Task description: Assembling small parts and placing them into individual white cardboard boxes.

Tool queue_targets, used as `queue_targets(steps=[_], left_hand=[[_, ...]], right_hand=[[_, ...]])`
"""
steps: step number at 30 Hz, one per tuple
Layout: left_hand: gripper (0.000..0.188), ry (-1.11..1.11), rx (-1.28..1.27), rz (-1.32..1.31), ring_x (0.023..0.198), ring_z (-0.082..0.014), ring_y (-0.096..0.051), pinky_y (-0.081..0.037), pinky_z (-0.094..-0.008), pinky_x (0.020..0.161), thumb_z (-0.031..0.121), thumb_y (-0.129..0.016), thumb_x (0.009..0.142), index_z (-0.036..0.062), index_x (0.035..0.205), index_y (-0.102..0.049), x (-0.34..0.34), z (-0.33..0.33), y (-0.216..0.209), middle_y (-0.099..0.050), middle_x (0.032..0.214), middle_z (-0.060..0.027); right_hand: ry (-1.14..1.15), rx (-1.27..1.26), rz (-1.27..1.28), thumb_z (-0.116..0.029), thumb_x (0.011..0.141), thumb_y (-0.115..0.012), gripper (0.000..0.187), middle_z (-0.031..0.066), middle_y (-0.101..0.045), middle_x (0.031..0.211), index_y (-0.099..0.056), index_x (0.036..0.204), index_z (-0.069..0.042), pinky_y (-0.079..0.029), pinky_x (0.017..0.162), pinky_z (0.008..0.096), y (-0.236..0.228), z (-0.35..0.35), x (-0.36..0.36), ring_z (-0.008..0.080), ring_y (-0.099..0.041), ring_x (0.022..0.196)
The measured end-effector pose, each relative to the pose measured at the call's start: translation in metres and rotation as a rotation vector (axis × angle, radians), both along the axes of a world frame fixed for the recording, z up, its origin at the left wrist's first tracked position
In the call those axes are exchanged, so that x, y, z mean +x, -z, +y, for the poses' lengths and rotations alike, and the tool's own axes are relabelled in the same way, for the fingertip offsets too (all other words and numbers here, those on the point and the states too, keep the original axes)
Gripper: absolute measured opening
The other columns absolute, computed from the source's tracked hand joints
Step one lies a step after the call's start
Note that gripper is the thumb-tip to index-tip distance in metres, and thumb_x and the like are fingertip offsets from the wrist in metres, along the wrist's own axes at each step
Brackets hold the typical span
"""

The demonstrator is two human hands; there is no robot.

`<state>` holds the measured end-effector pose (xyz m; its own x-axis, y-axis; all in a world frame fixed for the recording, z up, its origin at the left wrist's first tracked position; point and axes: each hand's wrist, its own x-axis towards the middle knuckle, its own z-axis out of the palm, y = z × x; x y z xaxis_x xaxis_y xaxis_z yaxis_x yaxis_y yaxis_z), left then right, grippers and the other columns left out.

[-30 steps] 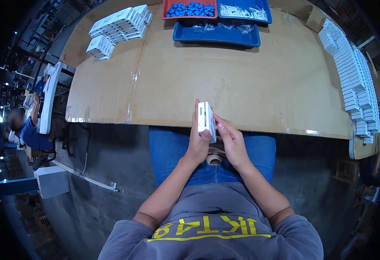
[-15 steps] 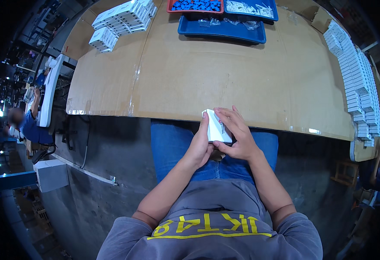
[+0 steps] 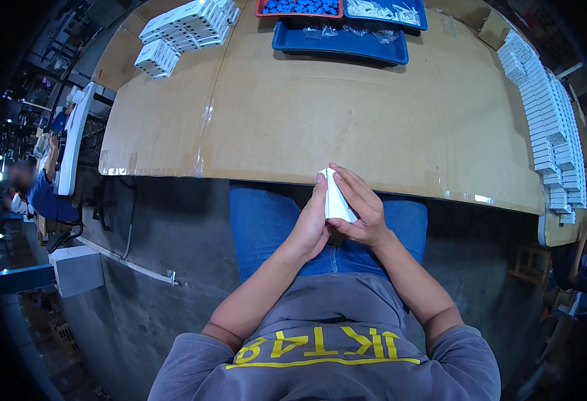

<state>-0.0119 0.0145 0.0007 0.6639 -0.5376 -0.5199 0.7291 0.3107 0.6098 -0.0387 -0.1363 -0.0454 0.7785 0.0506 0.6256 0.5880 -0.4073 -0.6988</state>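
A small white box (image 3: 337, 202) is held between my two hands, just off the table's near edge and above my lap. Along its left side my left hand (image 3: 311, 224) grips it, thumb pointing up the edge. My right hand (image 3: 364, 208) wraps the other side, its fingers lying over the top face and its thumb at the near end. The box is tilted, with one long edge facing up. My fingers hide much of its right side and its underside.
The cardboard-covered table (image 3: 320, 120) spans ahead. At the back stand a blue tray (image 3: 340, 52) with clear bags, a red tray (image 3: 261, 7) of blue pieces and another blue tray (image 3: 419, 27) of white pieces. White boxes are stacked at left (image 3: 190, 30) and right (image 3: 554, 127). People sit at both sides.
The box has turned in my hands, so that an edge now shows in place of the broad printed face. My right fingers have closed further over it.
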Motion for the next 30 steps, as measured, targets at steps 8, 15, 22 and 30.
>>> queue_targets(steps=[8,15,22,30], left_hand=[[0.072,0.007,-0.019,0.077,0.120,-0.0206,-0.064,-0.052,-0.0397,0.104,0.066,-0.037,0.109,0.0107,0.156,-0.044,0.004,0.001,-0.004,-0.063,0.134,-0.0081],[0.096,0.058,0.389,-0.868,0.138,-0.0221,-0.053,-0.043,-0.0386,0.115,0.020,-0.071,0.102,-0.0039,0.167,-0.004,0.003,-0.010,0.031,-0.053,0.147,-0.0167],[0.067,-0.106,0.213,-0.489,0.106,-0.0131,-0.063,-0.054,-0.0283,0.089,0.031,-0.051,0.113,0.0014,0.166,-0.022,0.021,0.002,0.028,-0.062,0.129,-0.0123],[0.055,-0.062,0.237,-0.411,0.102,-0.0127,-0.060,-0.053,-0.0297,0.089,0.033,-0.053,0.112,0.0022,0.155,-0.039,0.020,0.001,0.030,-0.061,0.119,-0.0069]], right_hand=[[0.046,0.138,0.059,-0.052,0.102,-0.065,0.075,0.0286,-0.063,0.140,-0.057,0.145,0.009,-0.052,0.106,0.0438,0.002,0.007,-0.002,0.0382,-0.066,0.126],[0.006,0.917,0.573,-0.055,0.115,-0.030,0.074,0.0152,-0.066,0.135,-0.054,0.150,0.006,-0.050,0.100,0.0298,-0.011,0.018,-0.006,0.0167,-0.064,0.110],[-0.061,0.398,0.521,-0.020,0.107,-0.059,0.052,0.0193,-0.056,0.152,-0.050,0.153,0.002,-0.043,0.115,0.0382,-0.009,0.004,-0.004,0.0287,-0.057,0.135],[0.000,0.078,0.350,-0.009,0.098,-0.070,0.057,0.0251,-0.056,0.152,-0.053,0.152,0.001,-0.052,0.107,0.0391,-0.007,0.004,-0.006,0.0362,-0.061,0.135]])
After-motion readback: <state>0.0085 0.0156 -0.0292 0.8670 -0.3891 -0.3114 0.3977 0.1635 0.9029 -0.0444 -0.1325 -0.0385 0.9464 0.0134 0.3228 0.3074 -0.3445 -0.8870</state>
